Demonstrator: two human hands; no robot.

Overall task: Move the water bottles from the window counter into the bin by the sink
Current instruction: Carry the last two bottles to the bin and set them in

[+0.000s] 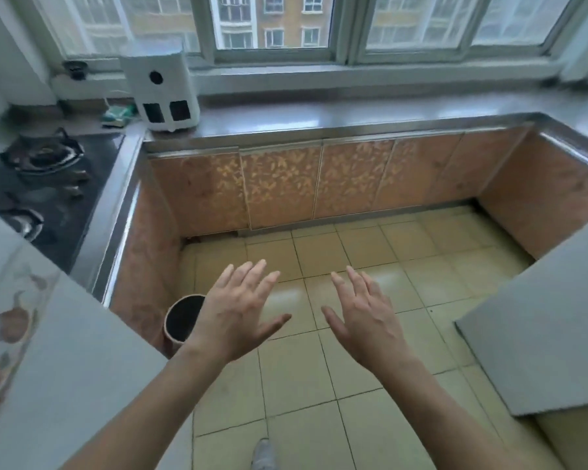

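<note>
Water bottles are nowhere in our view, so we cannot tell whether the job is finished or not yet begun. Our two hands are out in front of us over the tiled floor (319, 385), palms down, fingers straight and spread, holding nothing: the left hand (233, 310) and the right hand (364, 313) sit near each other without touching.

Just beyond the left hand, one round dark-lined bin (184, 318) stands on the floor against the cabinet; we see no sink, so we only guess this is the bin meant, and its contents are too dark to make out.

Further out, the table under the window (353, 113) carries zero bottles that we can see. At its left end stands one white appliance (162, 86), with one green packet (118, 114) beside it. On the left, one gas hob (45, 184) shows two burners. One shoe (263, 454) shows at the bottom edge.

If bottles remain, we judge they lie out of frame.
</note>
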